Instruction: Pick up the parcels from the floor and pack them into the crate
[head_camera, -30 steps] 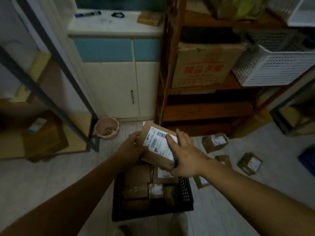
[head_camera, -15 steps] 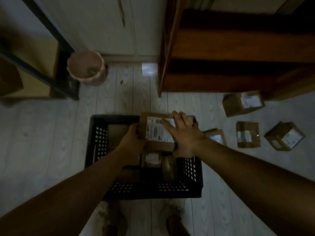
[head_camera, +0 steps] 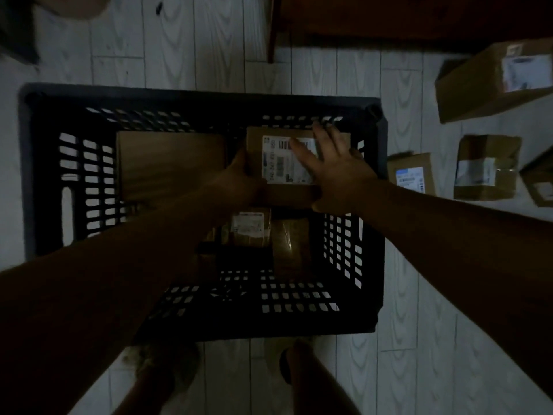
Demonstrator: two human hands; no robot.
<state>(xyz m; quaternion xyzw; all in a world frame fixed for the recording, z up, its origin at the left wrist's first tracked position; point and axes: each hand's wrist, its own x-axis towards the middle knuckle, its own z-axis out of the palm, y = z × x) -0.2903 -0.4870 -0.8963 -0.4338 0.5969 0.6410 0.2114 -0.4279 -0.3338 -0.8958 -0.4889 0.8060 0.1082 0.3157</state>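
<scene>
floor [head_camera: 215, 40]: pale planks; three loose parcels [head_camera: 486, 167] lie right of the crate, not yet packed.
crate [head_camera: 179, 94]: black, slotted walls, partly filled – a flat parcel [head_camera: 170, 163] at far left, small parcels [head_camera: 251, 226] lower down in the middle.
labelled parcel [head_camera: 278, 170]: inside the crate at the far right corner, label up, just beside the flat parcel.
left hand [head_camera: 242, 181]: grips the parcel's left edge – dim view, so the grip is probably a wrap.
right hand [head_camera: 338, 172]: fingers [head_camera: 305, 152] straight and spread, flat on the label.
step: seat it level against the far wall, press evenly, slide the left fingers out last and keep the near space free.
</scene>
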